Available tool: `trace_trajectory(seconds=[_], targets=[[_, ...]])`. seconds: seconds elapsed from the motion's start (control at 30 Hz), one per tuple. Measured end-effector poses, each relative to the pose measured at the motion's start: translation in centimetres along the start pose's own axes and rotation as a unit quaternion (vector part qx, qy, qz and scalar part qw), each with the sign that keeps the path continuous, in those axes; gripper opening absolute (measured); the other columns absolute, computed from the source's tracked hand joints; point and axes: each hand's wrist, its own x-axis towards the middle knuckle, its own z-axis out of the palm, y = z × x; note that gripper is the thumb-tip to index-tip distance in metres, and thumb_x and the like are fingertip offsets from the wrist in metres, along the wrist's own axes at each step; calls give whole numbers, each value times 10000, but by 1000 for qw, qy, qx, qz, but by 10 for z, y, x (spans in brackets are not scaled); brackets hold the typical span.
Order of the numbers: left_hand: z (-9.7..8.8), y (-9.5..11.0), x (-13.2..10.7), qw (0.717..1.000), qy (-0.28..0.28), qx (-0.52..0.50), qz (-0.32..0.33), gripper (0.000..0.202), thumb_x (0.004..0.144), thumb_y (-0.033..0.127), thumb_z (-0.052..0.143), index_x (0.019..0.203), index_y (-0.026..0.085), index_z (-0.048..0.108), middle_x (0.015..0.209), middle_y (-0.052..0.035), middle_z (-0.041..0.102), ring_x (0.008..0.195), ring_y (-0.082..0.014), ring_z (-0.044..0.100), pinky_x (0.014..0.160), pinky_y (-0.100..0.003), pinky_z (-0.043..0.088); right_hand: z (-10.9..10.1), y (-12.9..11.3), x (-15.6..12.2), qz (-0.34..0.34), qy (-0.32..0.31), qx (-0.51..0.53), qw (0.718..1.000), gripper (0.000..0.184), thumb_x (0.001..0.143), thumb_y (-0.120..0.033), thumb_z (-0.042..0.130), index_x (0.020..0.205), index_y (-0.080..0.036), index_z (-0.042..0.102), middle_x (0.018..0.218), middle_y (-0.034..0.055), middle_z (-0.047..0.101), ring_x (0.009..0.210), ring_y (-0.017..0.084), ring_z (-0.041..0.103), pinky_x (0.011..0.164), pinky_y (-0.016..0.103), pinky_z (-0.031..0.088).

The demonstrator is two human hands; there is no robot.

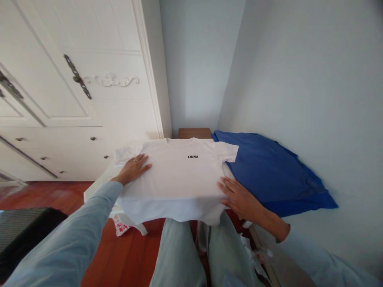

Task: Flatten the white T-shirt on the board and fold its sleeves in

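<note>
A white T-shirt (176,175) with "CHINA" printed in black on its chest lies spread out, neckline away from me, over a white table (98,183). Its lower hem hangs past the near edge, above my knees. My left hand (134,168) rests flat on the shirt's left side, below the bunched left sleeve, with the fingers stretched out. On the other side, my right hand (236,195) lies with fingers apart at the shirt's right edge, below the right sleeve. Neither hand grips the fabric.
Blue cloth (266,171) is piled to the right against the wall. A white wardrobe (119,115) with dark handles stands at the left. Behind the shirt is a brown wooden piece (194,133). A dark, black-edged object (32,227) sits at lower left on the reddish wood floor (125,263).
</note>
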Motion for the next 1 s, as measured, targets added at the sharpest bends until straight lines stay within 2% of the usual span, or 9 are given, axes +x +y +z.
trace_trajectory(seconds=[0.2, 0.3, 0.37, 0.47, 0.63, 0.7, 0.77, 0.87, 1.0], targets=[[-3, 1, -2, 997, 47, -54, -22, 737, 940, 605, 271, 1390, 97, 560, 1517, -159, 509, 1419, -271, 453, 1213, -391, 301, -8, -13, -19, 145, 91, 90, 981, 520, 961, -421, 527, 1436, -209, 500, 1398, 188, 598, 1294, 342, 572, 1082, 563, 485], [-8, 2, -7, 990, 108, -79, -46, 669, 941, 580, 260, 1276, 138, 634, 1416, -141, 610, 1347, -281, 531, 1183, -400, 365, -1, -31, -23, 236, 127, 184, 946, 441, 932, -434, 529, 1334, -257, 566, 1166, 148, 703, 1009, 310, 705, 888, 518, 604], [-11, 3, -11, 987, 130, -87, -49, 630, 939, 575, 260, 1189, 172, 675, 1331, -125, 671, 1292, -284, 576, 1158, -399, 402, 9, -43, -25, 291, 136, 246, 915, 411, 898, -437, 552, 1275, -278, 583, 1050, 118, 728, 843, 286, 725, 770, 490, 632], [-15, 6, -15, 987, 112, -103, -53, 634, 928, 602, 249, 1106, 207, 711, 1257, -98, 716, 1233, -279, 621, 1124, -374, 438, 31, -59, -27, 356, 168, 328, 859, 453, 862, -449, 588, 1272, -267, 528, 1005, 116, 747, 829, 293, 740, 775, 496, 631], [-12, 6, -14, 987, 85, -129, -51, 623, 892, 638, 307, 1089, 230, 735, 1300, -65, 707, 1255, -284, 614, 1127, -380, 432, 77, -84, -24, 388, 253, 423, 779, 410, 822, -479, 633, 1146, -270, 494, 1161, 185, 721, 1105, 321, 698, 904, 514, 591], [-9, 4, -11, 984, 92, -144, -54, 597, 872, 626, 348, 1076, 227, 742, 1290, -72, 712, 1244, -290, 622, 1122, -389, 437, 93, -91, -20, 393, 282, 447, 753, 424, 782, -487, 673, 1115, -270, 525, 1116, 165, 733, 1060, 321, 707, 867, 498, 594], [-6, 1, -9, 981, 99, -156, -58, 587, 852, 612, 374, 1053, 210, 752, 1271, -93, 720, 1227, -300, 635, 1110, -385, 446, 104, -96, -17, 405, 293, 473, 725, 442, 736, -496, 718, 1078, -250, 582, 950, 110, 754, 900, 299, 726, 795, 447, 593], [-3, -1, -7, 979, 104, -162, -60, 573, 834, 596, 393, 1019, 199, 761, 1255, -109, 726, 1210, -309, 647, 1094, -374, 459, 107, -100, -16, 431, 280, 505, 693, 404, 696, -551, 740, 922, -222, 675, 740, 40, 721, 719, 254, 682, 702, 375, 552], [-2, -3, -6, 977, 111, -170, -60, 549, 832, 581, 413, 1006, 200, 767, 1244, -111, 732, 1195, -317, 655, 1080, -384, 468, 94, -100, -23, 430, 281, 523, 680, 413, 688, -612, 740, 783, -211, 708, 806, 53, 740, 796, 262, 662, 751, 366, 519]])
